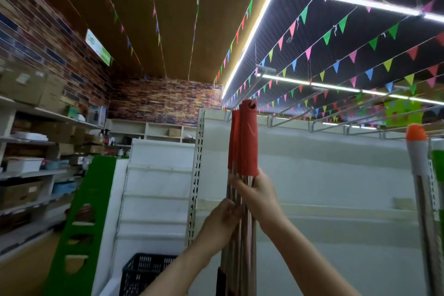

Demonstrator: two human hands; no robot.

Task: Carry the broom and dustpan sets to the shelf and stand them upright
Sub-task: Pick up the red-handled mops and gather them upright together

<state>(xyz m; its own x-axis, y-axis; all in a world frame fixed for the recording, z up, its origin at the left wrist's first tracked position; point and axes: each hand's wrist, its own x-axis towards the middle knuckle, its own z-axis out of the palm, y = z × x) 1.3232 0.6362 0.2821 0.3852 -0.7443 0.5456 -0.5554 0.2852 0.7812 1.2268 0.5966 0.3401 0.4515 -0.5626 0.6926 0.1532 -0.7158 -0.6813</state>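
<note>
A bundle of broom and dustpan handles stands upright in front of me, with red plastic grips on top and shiny metal poles below. My right hand is wrapped around the poles just under the red grips. My left hand grips the same poles a little lower, on their left side. The heads of the brooms and the dustpans are out of view below. Behind the bundle stands the white shelf unit with its perforated upright.
Another pole with an orange cap stands upright at the right edge. A black plastic crate sits on the floor at lower left beside a green end panel. Stocked shelves with boxes line the left wall.
</note>
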